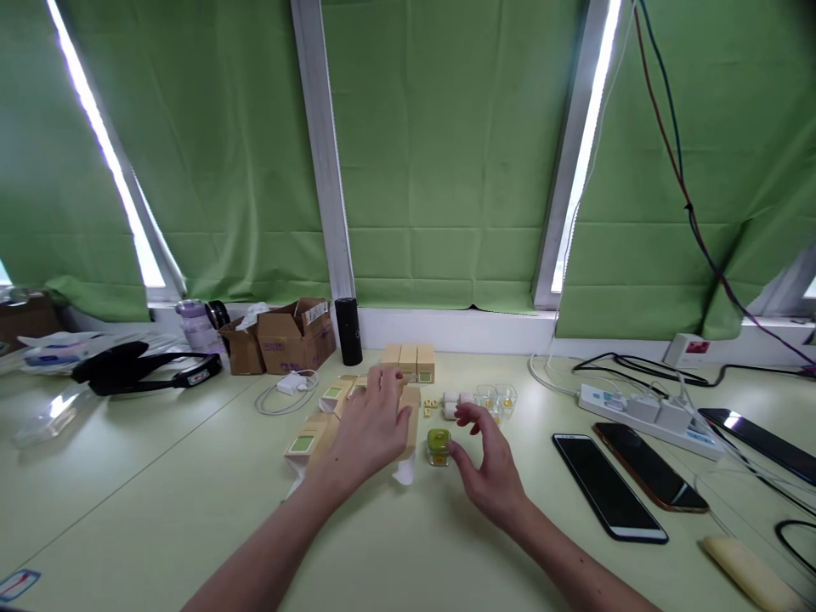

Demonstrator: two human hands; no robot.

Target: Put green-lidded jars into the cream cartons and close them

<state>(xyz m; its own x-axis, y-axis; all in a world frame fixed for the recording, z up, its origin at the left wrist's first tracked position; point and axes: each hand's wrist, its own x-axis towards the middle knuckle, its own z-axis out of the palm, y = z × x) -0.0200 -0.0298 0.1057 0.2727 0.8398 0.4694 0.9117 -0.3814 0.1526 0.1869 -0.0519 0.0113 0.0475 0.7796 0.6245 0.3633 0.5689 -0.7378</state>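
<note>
My left hand (376, 421) is over the small tan boxes (319, 432) near the middle of the table, its fingers bent down; what its fingertips touch is hidden. My right hand (488, 467) has its thumb and fingers apart, with the thumb beside a small glass jar with a green lid (439, 446). The jar stands upright on the table. White paper (405, 469) pokes out below a tan box. Behind the jar lie tiny yellow pieces (430, 405), white cylinders (451, 401) and several clear glass jars (497, 397). Closed tan boxes (409, 359) stand farther back.
Phones (609, 484) and a white power strip (650, 418) with cables are on the right. At the back left are brown cartons (297, 337), a black cylinder (348, 331), a white charger (291, 382) and a black headset-like strap (146, 370).
</note>
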